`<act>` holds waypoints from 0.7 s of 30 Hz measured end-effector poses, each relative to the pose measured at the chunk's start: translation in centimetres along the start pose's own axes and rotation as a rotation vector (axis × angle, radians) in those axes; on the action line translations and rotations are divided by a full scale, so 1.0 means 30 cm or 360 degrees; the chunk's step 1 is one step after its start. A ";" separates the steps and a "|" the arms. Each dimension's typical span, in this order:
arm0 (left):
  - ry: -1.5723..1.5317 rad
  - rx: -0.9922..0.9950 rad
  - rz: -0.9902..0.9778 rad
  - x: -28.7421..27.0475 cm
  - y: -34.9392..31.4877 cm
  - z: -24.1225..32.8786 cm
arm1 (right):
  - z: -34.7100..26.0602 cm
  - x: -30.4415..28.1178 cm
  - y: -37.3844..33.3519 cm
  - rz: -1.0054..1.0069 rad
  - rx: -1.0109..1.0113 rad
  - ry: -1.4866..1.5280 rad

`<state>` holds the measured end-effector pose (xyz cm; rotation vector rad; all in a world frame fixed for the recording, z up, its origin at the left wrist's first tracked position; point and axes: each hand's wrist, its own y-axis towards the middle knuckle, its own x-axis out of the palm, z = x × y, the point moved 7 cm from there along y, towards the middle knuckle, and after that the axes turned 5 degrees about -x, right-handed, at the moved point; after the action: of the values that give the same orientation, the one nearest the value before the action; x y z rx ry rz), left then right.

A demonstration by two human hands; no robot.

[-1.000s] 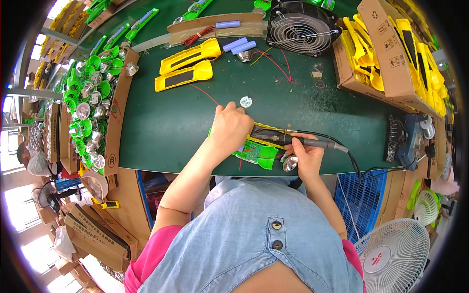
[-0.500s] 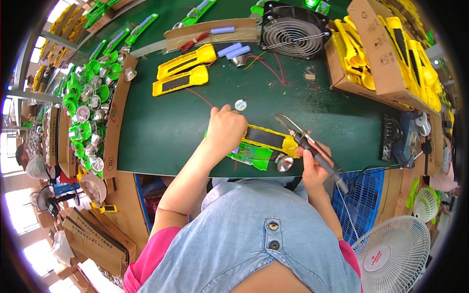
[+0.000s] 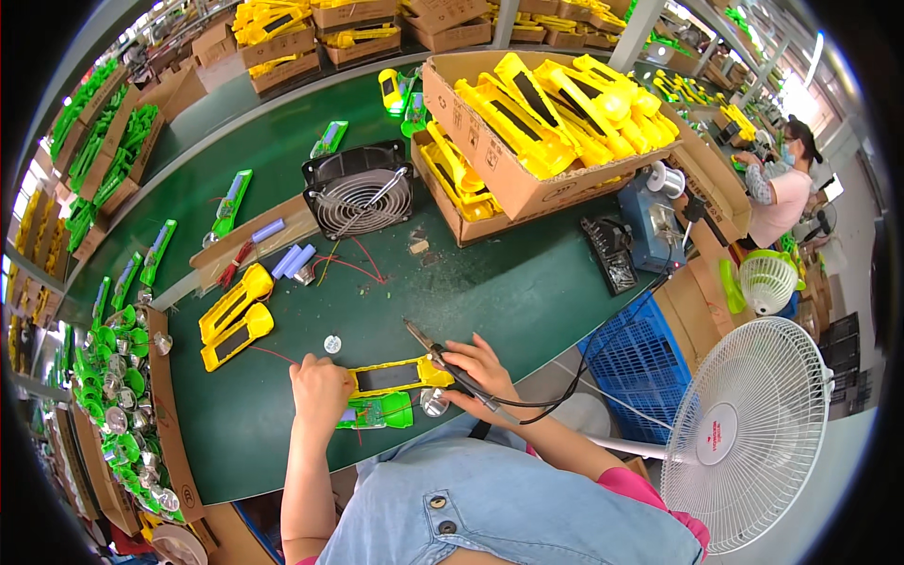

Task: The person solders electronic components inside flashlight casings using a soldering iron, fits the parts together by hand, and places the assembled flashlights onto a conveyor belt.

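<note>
My left hand (image 3: 321, 391) is closed at the left end of a yellow plastic casing (image 3: 390, 378) with a dark strip; what its fingers hold is hidden. A thin red wire (image 3: 273, 353) runs up to that hand. In my right hand (image 3: 485, 372) is a soldering iron (image 3: 439, 354), its tip pointing up and left above the casing's right end. Beneath the right fingers sits a round silver reflector (image 3: 434, 402). A green casing (image 3: 388, 411) with wires lies along the near side of the yellow one. Just beyond lies a small white disc (image 3: 332, 345).
Two yellow casings (image 3: 237, 347), purple cells (image 3: 294, 261) and a black fan (image 3: 358, 193) lie farther back. Boxes of yellow casings (image 3: 556, 188) stand back right, near a blue soldering station (image 3: 652, 226). A box of green parts (image 3: 169, 414) is left; a white fan (image 3: 744, 438) stands right.
The view has swung to the right, showing a person at the far right. My right fingers have spread and reached over the casing's right end and reflector; the iron now lies lower across the hand.
</note>
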<state>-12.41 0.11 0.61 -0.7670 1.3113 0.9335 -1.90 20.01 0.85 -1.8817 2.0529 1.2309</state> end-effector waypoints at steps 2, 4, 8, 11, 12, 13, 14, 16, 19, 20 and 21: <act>0.0023 0.0009 0.0015 -0.007 0.002 0.007 | 0.001 0.006 0.001 -0.0012 -0.0013 0.0000; 0.0028 0.0021 0.0044 -0.012 -0.012 0.008 | 0.004 0.015 -0.005 -0.0013 0.0012 0.0004; 0.0057 -0.0012 0.0028 -0.029 -0.030 0.005 | 0.018 0.029 0.002 -0.0091 0.0018 0.0121; -0.0136 0.0034 0.0040 -0.091 -0.016 0.018 | 0.028 0.019 0.022 -0.0107 0.0005 -0.0022; -0.0409 0.0105 0.0098 -0.161 -0.022 0.036 | 0.014 0.007 0.037 -0.0123 0.0028 -0.0061; -0.0841 0.0074 0.0132 -0.200 -0.041 0.025 | 0.012 0.001 0.027 -0.0066 0.0037 -0.0034; -0.1050 0.0113 0.0091 -0.221 -0.056 0.024 | 0.027 -0.006 0.030 0.0002 0.0042 -0.0022; -0.1148 0.0252 0.0084 -0.290 -0.074 0.067 | 0.063 -0.005 0.043 -0.0011 0.0083 -0.0037; -0.0610 0.0240 0.0149 -0.232 -0.124 0.118 | 0.070 0.016 0.049 -0.0087 0.0111 -0.0023; -0.0615 0.0244 0.0150 -0.202 -0.139 0.121 | 0.071 0.010 0.047 -0.0061 0.0126 -0.0009; -0.0517 0.0213 0.0219 -0.167 -0.147 0.119 | 0.068 0.005 0.052 -0.0070 0.0123 -0.0012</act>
<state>-6.93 0.68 5.82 -0.4048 1.1353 1.0209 -4.17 20.97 0.16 -1.8749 2.0134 1.1302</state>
